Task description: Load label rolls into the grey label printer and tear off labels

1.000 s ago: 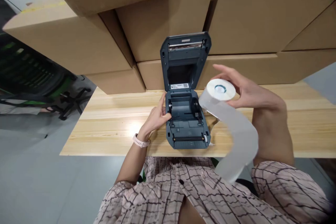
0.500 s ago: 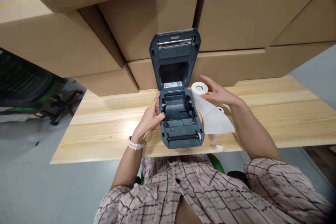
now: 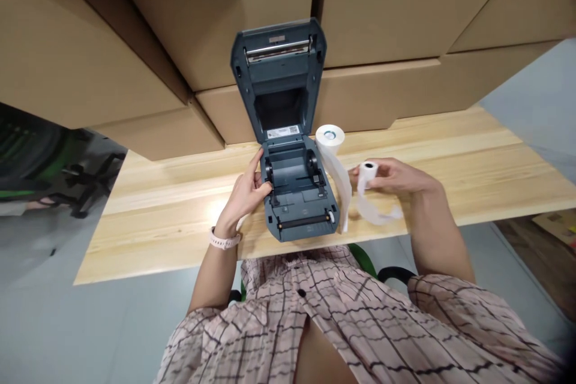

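Observation:
A dark grey label printer (image 3: 299, 198) stands on the wooden table with its lid (image 3: 281, 81) raised and its inside bare of any roll. My left hand (image 3: 247, 192) grips the printer's left side, thumb over the edge. My right hand (image 3: 393, 175) holds a small white paper roll (image 3: 368, 173) between thumb and fingers; a loose strip curls down from it. Between the printer and that hand, a larger white label roll (image 3: 330, 136) stands on end beside the printer, its strip (image 3: 339, 183) trailing toward the table's front edge.
Large cardboard boxes (image 3: 369, 96) form a wall along the back of the wooden table (image 3: 157, 216). At the far left, a wheeled chair base (image 3: 90, 183) and part of a person's foot show on the floor. Another box lies low at the far right.
My right hand has let go of the larger roll, moved right and taken hold of the small roll. The view has shifted, while my left hand stays on the printer.

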The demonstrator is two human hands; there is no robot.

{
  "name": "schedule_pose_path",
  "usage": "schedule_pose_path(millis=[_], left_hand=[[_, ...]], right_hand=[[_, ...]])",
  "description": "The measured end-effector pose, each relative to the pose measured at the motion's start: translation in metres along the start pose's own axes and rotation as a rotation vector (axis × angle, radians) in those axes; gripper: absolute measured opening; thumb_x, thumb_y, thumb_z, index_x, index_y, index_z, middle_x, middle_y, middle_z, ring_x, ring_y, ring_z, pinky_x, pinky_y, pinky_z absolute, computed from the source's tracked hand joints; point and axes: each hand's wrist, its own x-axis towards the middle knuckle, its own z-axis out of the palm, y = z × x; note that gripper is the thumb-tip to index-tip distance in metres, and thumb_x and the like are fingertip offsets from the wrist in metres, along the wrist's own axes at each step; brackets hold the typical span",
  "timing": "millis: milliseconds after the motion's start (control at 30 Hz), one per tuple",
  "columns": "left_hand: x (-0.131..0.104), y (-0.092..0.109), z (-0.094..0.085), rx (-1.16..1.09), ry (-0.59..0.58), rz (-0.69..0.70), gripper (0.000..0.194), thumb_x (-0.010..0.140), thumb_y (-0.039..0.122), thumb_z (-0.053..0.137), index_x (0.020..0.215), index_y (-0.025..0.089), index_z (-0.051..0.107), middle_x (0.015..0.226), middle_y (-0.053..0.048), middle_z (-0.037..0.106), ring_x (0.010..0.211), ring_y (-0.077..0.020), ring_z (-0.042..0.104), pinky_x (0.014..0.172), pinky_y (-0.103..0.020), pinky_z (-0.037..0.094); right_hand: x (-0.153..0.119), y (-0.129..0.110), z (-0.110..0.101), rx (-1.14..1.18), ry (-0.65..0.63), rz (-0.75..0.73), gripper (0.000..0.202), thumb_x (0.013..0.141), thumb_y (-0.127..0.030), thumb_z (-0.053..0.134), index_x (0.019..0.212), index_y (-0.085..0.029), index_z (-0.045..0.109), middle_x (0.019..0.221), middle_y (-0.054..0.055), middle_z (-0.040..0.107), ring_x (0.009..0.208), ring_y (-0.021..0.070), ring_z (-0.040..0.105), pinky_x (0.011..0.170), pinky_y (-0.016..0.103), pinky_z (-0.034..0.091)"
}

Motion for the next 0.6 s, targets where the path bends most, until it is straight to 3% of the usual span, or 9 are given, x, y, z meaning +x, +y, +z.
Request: schedule_pose_path(millis=[67,133,200,267,300,433,533,600], left_hand=[[0.0,0.001,0.0,0.02,-0.08,-0.047,0.086,0.08,0.023,0.079,0.161,0.026,0.054,0.087,-0.003,0.073,0.065,-0.0183,0.059,0.074,-0.038,0.059],[0.0,0.002,-0.001,0.059,-0.131,-0.075,0.089,0.082,0.022,0.075,0.166,0.026,0.047,0.077,0.0,0.068,0.063,-0.0188,0.057,0.075,-0.039,0.058],[-0.001,0.003,-0.001,0.095,-0.133,-0.065,0.089,0.083,0.021,0.072,0.168,0.026,0.045,0.069,0.002,0.061,0.06,-0.0185,0.053,0.072,-0.039,0.056],[-0.002,0.003,0.0,0.113,-0.13,-0.049,0.088,0.083,0.022,0.071,0.167,0.026,0.046,0.065,0.003,0.057,0.058,-0.0179,0.05,0.07,-0.037,0.053],[-0.002,0.003,0.0,0.114,-0.129,-0.044,0.087,0.083,0.023,0.072,0.167,0.026,0.047,0.065,0.003,0.056,0.058,-0.0177,0.049,0.069,-0.037,0.052],[-0.003,0.004,0.002,0.15,-0.133,-0.025,0.087,0.085,0.026,0.071,0.167,0.026,0.045,0.067,0.003,0.055,0.06,-0.0184,0.049,0.067,-0.035,0.046],[-0.003,0.006,0.002,0.219,-0.152,-0.007,0.087,0.086,0.027,0.067,0.169,0.023,0.041,0.066,0.004,0.054,0.062,-0.0188,0.049,0.065,-0.033,0.04],[-0.003,0.007,0.002,0.254,-0.166,-0.004,0.087,0.087,0.028,0.064,0.17,0.022,0.037,0.067,0.004,0.054,0.063,-0.0185,0.049,0.064,-0.031,0.038]], right_hand=[[-0.004,-0.017,-0.001,0.057,-0.027,-0.14,0.061,0.064,-0.08,0.089,0.094,-0.027,0.081,0.078,0.004,0.078,0.075,0.027,0.073,0.1,0.062,0.059],[-0.006,-0.045,0.007,0.047,-0.105,-0.271,0.065,0.063,-0.087,0.084,0.096,-0.03,0.082,0.074,0.002,0.074,0.071,0.0268,0.069,0.098,0.062,0.058],[0.0,-0.076,0.028,-0.107,-0.193,-0.348,0.061,0.081,-0.079,0.077,0.119,-0.032,0.081,0.094,0.006,0.078,0.084,0.0288,0.071,0.096,0.057,0.057],[0.016,-0.1,0.057,-0.401,-0.166,-0.394,0.052,0.098,-0.066,0.066,0.137,-0.033,0.073,0.117,0.008,0.077,0.105,0.0307,0.069,0.097,0.051,0.055],[0.026,-0.107,0.072,-0.543,-0.14,-0.425,0.05,0.103,-0.064,0.059,0.14,-0.032,0.072,0.118,0.009,0.076,0.107,0.031,0.067,0.097,0.05,0.054],[0.068,-0.1,0.111,-0.934,-0.158,-0.518,0.054,0.111,-0.057,0.041,0.137,-0.022,0.072,0.106,0.014,0.074,0.099,0.0316,0.061,0.094,0.049,0.047],[0.08,-0.084,0.116,-1.009,-0.219,-0.544,0.049,0.113,-0.05,0.042,0.145,-0.022,0.067,0.104,0.012,0.074,0.1,0.0304,0.061,0.1,0.049,0.045],[0.077,-0.08,0.116,-0.995,-0.194,-0.561,0.051,0.112,-0.048,0.046,0.153,-0.021,0.06,0.118,0.013,0.075,0.109,0.0311,0.061,0.104,0.05,0.045]])
